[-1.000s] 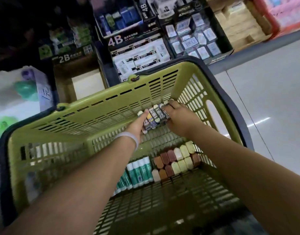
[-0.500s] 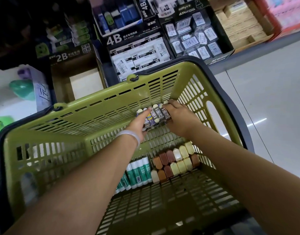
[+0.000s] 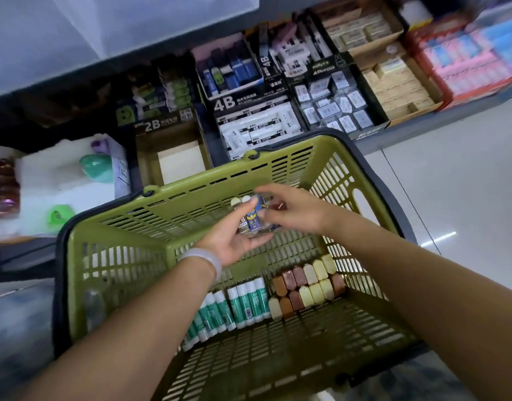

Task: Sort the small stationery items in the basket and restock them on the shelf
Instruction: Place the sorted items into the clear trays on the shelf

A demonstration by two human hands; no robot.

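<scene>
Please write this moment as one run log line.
left hand: holds erasers | right hand: touches them | basket: glue sticks inside

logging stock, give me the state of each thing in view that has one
left hand: palm up, cradles erasers
right hand: fingers on the erasers
basket: holds glue sticks and tan blocks in rows
2B box: nearly empty
4B box: stocked
</scene>
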